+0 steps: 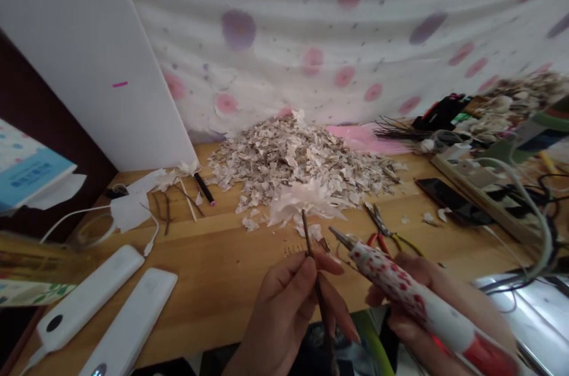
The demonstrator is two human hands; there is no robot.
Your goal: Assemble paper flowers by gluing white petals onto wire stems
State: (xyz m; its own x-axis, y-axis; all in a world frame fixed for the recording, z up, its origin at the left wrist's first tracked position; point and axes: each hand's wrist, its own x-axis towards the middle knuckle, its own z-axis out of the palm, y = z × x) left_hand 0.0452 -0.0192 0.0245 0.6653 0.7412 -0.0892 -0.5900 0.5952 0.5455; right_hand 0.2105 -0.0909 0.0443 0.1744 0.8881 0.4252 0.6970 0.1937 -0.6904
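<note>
The left hand (284, 311) pinches a thin dark twig (318, 281) standing up, and the right hand (427, 319) grips a white spotted tool (391, 284) whose metal tip (341, 238) points left, close to the twig.

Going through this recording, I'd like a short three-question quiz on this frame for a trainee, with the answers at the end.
1. Which hand holds the thin brown twig?
2. True or false: the black smartphone lies on the wooden bench to the right of the heap of pale flakes.
3. What does the right hand grip: A) a pair of pliers, B) a white pen-shaped tool with a red pattern and a metal tip, or C) a paintbrush?

Key: 1. The left hand. 2. True. 3. B.
</note>
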